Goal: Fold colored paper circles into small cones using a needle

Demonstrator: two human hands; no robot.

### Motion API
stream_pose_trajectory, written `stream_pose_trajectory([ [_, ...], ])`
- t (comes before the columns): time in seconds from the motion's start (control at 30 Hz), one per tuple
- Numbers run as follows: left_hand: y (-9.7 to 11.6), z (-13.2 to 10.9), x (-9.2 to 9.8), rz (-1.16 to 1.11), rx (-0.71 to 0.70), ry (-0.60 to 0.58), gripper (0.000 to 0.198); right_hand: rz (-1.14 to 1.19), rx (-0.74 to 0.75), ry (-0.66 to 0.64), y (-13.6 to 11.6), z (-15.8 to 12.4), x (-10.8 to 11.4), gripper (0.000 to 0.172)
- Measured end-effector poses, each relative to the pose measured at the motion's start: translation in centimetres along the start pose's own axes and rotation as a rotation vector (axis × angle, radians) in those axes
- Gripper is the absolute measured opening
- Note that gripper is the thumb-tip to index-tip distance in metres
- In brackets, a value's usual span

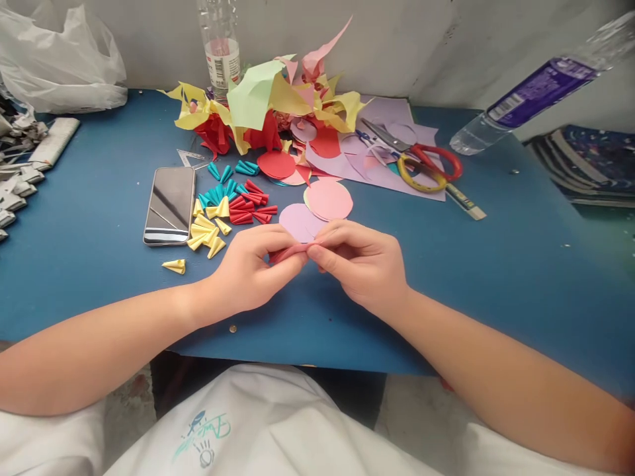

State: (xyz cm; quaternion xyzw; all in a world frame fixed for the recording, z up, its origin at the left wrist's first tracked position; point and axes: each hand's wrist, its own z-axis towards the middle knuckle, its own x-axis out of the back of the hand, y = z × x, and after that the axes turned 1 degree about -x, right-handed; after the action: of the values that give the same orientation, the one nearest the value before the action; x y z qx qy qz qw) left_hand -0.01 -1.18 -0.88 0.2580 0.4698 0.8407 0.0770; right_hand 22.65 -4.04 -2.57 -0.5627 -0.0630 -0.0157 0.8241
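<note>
Between the fingertips of both hands is a piece of reddish-pink paper (290,252), folded and mostly hidden by the fingers. My left hand (258,264) pinches its left part, and my right hand (362,264) pinches the right end with thumb and forefinger. Just beyond the fingers lie a purple paper circle (297,222) and a pink paper circle (329,199), overlapping. To the left sit small folded paper cones in groups: yellow cones (203,231), red cones (251,203) and teal cones (218,192).
A phone (169,206) lies left of the cones. Scissors (421,158) and a glue stick or cutter (466,202) rest at right on purple sheets. Behind are crumpled paper scraps (258,99), one upright bottle (221,56), a tilted bottle (536,92) and a plastic bag (64,59).
</note>
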Motion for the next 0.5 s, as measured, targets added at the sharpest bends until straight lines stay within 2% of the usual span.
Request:
stream_pose_trajectory([
  [0.13, 0.3, 0.2, 0.1, 0.006, 0.037, 0.007, 0.045, 0.048, -0.041, -0.022, -0.3, 0.2, -0.3, 0.017],
  [0.27, 0.6, 0.2, 0.3, 0.020, 0.150, 0.009, 0.036, 0.170, -0.088, -0.056, -0.2, 0.1, -0.6, 0.016],
  [0.5, 1.1, 0.4, 0.4, 0.021, 0.232, 0.058, 0.020, 0.295, -0.261, -0.069, -0.5, 0.4, -1.0, 0.037],
])
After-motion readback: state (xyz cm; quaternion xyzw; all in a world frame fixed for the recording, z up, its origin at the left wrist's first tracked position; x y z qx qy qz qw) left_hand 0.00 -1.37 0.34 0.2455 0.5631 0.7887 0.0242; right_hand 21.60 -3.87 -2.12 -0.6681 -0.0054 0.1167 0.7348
